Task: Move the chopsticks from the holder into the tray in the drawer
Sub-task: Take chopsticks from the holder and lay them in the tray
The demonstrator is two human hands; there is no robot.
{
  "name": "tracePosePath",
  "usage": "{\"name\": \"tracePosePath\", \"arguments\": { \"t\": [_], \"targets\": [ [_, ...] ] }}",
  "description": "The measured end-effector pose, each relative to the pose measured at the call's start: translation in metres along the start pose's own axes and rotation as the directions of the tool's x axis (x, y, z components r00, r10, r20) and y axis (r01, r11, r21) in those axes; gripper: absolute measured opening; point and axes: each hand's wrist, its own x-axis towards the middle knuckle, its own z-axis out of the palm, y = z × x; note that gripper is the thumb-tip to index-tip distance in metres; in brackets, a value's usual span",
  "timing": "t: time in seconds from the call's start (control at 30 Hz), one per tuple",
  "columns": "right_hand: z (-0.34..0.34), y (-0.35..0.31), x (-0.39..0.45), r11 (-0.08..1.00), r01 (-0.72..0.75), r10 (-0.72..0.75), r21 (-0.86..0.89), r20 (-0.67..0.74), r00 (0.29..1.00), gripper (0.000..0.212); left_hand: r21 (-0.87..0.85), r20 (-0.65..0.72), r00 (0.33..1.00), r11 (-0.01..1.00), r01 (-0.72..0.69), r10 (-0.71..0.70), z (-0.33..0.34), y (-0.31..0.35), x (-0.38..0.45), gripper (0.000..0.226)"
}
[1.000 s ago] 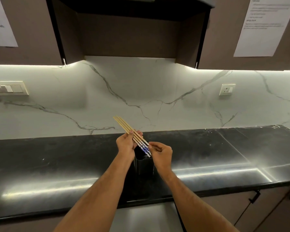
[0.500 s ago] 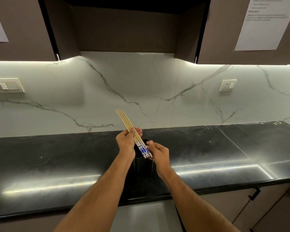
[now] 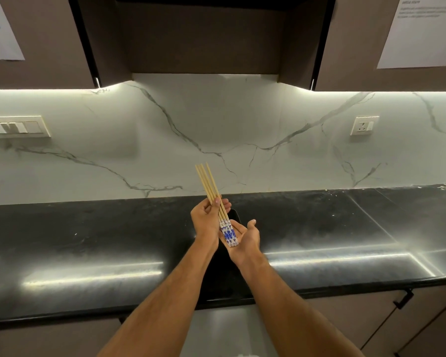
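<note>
Since half a second ago, the right hand (image 3: 243, 237) is opened flat under the patterned ends; the chopsticks (image 3: 218, 206) are pinched mid-length by the left hand (image 3: 207, 219). Light, stiff and smooth, they are best held together there, above the holder (image 3: 234, 215).

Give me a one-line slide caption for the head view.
Left hand grips a bundle of chopsticks, patterned ends resting on the open right hand, above the black countertop.
</note>
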Motion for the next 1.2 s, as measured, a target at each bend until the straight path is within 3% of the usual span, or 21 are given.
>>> {"name": "tracePosePath", "arguments": {
  "t": [0.13, 0.27, 0.4, 0.53, 0.73, 0.87, 0.97, 1.03, 1.13, 1.2],
  "targets": [
    [-0.001, 0.000, -0.003, 0.954, 0.054, 0.004, -0.295, 0.193, 0.981, 0.062, -0.036, -0.025, 0.999, 0.999, 0.025, -0.026, -0.003, 0.000, 0.004, 0.018],
    [0.001, -0.006, -0.006, 0.627, 0.333, -0.140, -0.704, 0.318, 0.938, 0.041, -0.062, -0.041, 0.999, 0.998, 0.027, -0.030, -0.007, 0.003, 0.009, 0.016],
    [0.008, -0.018, -0.009, 0.406, 0.468, -0.118, -0.785, 0.463, 0.879, 0.020, -0.130, -0.070, 0.995, 0.989, 0.067, -0.077, -0.014, 0.000, 0.012, 0.018],
    [0.018, -0.022, -0.010, 0.220, 0.476, -0.068, -0.852, 0.473, 0.879, 0.013, -0.214, -0.100, 0.990, 0.974, 0.078, -0.101, -0.020, -0.002, 0.009, 0.017],
    [0.026, -0.024, -0.016, 0.106, 0.434, -0.041, -0.895, 0.432, 0.901, 0.009, -0.312, -0.113, 0.984, 0.945, 0.099, -0.141, -0.024, -0.001, -0.001, 0.023],
    [0.024, -0.022, -0.021, 0.068, 0.401, -0.018, -0.913, 0.401, 0.916, 0.006, -0.288, -0.082, 0.982, 0.947, 0.143, -0.173, -0.035, -0.002, -0.008, 0.022],
    [0.018, -0.022, -0.022, 0.018, 0.384, -0.021, -0.923, 0.384, 0.923, 0.006, -0.126, -0.015, 0.989, 0.981, 0.146, -0.149, -0.052, -0.005, -0.012, 0.020],
    [0.013, -0.023, -0.024, -0.010, 0.374, -0.032, -0.927, 0.374, 0.927, 0.008, 0.147, 0.016, 0.994, 0.983, 0.108, -0.112, -0.065, -0.004, -0.014, 0.016],
    [0.005, -0.024, -0.028, -0.062, 0.346, -0.081, -0.936, 0.350, 0.933, 0.013, 0.591, 0.116, 0.988, 0.792, -0.153, 0.104, -0.091, -0.005, -0.022, 0.013],
    [-0.001, -0.023, -0.032, -0.147, 0.332, -0.109, -0.932, 0.349, 0.931, 0.013, 0.682, 0.256, 0.914, 0.612, -0.401, 0.313, -0.109, -0.005, -0.033, 0.011]
  ]
}}
